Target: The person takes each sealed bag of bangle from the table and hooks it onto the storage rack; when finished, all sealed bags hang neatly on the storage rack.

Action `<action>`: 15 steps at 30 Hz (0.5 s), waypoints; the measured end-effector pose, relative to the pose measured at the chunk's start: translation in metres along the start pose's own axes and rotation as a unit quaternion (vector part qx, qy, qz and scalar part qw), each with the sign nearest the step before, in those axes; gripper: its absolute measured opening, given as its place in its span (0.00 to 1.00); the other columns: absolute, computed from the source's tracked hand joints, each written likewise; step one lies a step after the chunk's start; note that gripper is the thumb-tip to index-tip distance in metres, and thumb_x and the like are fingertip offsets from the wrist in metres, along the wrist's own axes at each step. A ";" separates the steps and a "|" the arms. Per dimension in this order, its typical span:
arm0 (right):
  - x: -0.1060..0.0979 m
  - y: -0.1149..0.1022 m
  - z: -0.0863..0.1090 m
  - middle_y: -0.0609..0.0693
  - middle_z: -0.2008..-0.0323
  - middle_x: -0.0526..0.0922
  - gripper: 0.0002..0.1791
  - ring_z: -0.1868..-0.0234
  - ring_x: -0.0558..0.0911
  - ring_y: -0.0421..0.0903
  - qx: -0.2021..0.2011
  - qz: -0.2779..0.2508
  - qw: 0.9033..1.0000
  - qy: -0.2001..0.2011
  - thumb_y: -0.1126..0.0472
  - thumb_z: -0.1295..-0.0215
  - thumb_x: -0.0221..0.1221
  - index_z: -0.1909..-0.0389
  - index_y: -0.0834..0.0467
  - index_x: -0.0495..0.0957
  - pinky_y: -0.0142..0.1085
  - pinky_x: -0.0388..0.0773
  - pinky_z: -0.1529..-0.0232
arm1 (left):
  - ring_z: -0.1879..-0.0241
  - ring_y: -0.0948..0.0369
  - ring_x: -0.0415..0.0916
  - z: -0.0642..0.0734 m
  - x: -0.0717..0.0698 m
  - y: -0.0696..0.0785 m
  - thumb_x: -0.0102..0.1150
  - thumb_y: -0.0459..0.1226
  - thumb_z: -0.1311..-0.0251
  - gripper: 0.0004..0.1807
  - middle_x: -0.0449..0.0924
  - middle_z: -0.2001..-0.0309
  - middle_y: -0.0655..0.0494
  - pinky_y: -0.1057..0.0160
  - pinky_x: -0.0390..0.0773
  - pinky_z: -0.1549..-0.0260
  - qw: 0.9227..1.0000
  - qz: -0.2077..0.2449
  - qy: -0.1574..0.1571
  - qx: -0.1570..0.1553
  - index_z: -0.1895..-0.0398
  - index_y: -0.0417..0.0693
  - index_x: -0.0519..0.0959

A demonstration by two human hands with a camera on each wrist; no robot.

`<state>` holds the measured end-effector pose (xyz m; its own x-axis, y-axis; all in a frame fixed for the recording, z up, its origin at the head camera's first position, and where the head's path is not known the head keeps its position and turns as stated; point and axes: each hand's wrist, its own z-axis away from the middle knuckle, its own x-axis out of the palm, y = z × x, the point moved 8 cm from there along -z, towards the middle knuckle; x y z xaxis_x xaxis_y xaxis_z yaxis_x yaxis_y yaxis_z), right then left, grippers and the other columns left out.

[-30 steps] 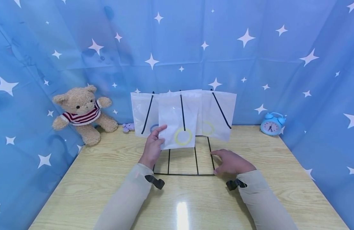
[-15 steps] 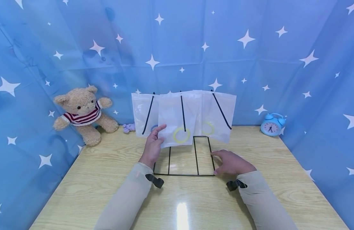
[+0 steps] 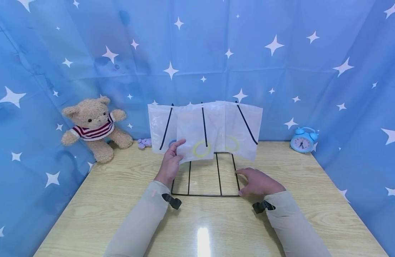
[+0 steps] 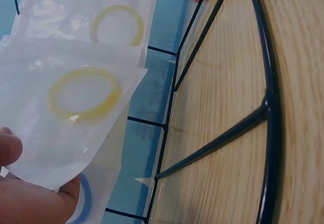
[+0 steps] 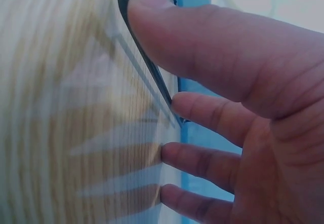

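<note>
My left hand (image 3: 169, 162) pinches the lower left corner of a clear zip bag (image 4: 30, 127), thumb on the front face and fingers behind. This bag hangs on the middle hook of a black wire rack (image 3: 205, 195), and a yellow ring (image 4: 109, 102) shows in it. Behind it to the right hangs another bag (image 3: 245, 125) with a yellow ring. The bag on the left hook (image 3: 159, 123) has a blue ring (image 4: 87, 198), partly covered by my left hand. At the rack's right base, my right hand (image 3: 260, 181) rests its thumb and fingertips against the rod, fingers spread.
A teddy bear (image 3: 90, 123) in a striped sweater sits at the back left, beside a small purple toy (image 3: 144, 143). A blue alarm clock (image 3: 303, 140) stands at the back right. A starry blue curtain (image 3: 197, 43) surrounds the wooden table (image 3: 88, 214).
The front bag's lower edge has shifted slightly up and to the left, its yellow ring with it. Both hands stay almost where they were.
</note>
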<state>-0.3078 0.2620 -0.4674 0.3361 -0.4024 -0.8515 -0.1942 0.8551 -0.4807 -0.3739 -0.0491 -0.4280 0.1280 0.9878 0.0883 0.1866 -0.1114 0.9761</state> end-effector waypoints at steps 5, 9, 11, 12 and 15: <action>0.002 0.004 -0.005 0.63 0.26 0.71 0.48 0.26 0.70 0.66 0.003 0.000 1.000 -0.004 0.49 0.42 0.78 0.23 0.56 0.69 0.62 0.73 0.32 | 0.19 0.53 0.54 0.000 -0.003 0.000 0.42 0.19 0.34 0.34 0.60 0.20 0.51 0.47 0.57 0.21 1.000 -0.021 -0.010 -0.003 0.26 0.45 0.72; 0.002 0.008 -0.007 0.61 0.26 0.72 0.47 0.26 0.70 0.66 0.003 0.000 1.000 -0.003 0.48 0.41 0.77 0.23 0.56 0.69 0.62 0.73 0.32 | 0.17 0.53 0.52 -0.001 -0.009 -0.001 0.43 0.18 0.35 0.34 0.62 0.20 0.50 0.49 0.52 0.19 0.999 -0.053 -0.010 0.006 0.26 0.44 0.73; 0.000 0.009 -0.006 0.61 0.26 0.73 0.46 0.26 0.70 0.66 -0.002 -0.002 1.000 0.001 0.48 0.39 0.76 0.23 0.57 0.69 0.62 0.73 0.32 | 0.18 0.51 0.53 -0.001 -0.013 -0.001 0.43 0.18 0.35 0.34 0.63 0.20 0.49 0.48 0.53 0.19 0.997 -0.071 -0.010 0.010 0.26 0.44 0.72; -0.001 0.009 -0.006 0.60 0.26 0.73 0.45 0.26 0.70 0.66 -0.003 -0.005 1.000 0.004 0.48 0.38 0.75 0.23 0.57 0.69 0.62 0.72 0.31 | 0.18 0.50 0.54 -0.001 -0.015 -0.002 0.43 0.19 0.34 0.34 0.64 0.20 0.48 0.48 0.53 0.19 0.997 -0.079 -0.010 0.010 0.26 0.44 0.72; -0.005 0.009 -0.001 0.60 0.26 0.72 0.43 0.26 0.70 0.65 -0.009 -0.018 1.000 0.010 0.48 0.35 0.72 0.23 0.58 0.69 0.63 0.72 0.31 | 0.21 0.47 0.60 0.001 -0.023 -0.003 0.44 0.20 0.33 0.33 0.66 0.22 0.47 0.44 0.58 0.21 0.995 -0.098 -0.010 0.003 0.25 0.46 0.72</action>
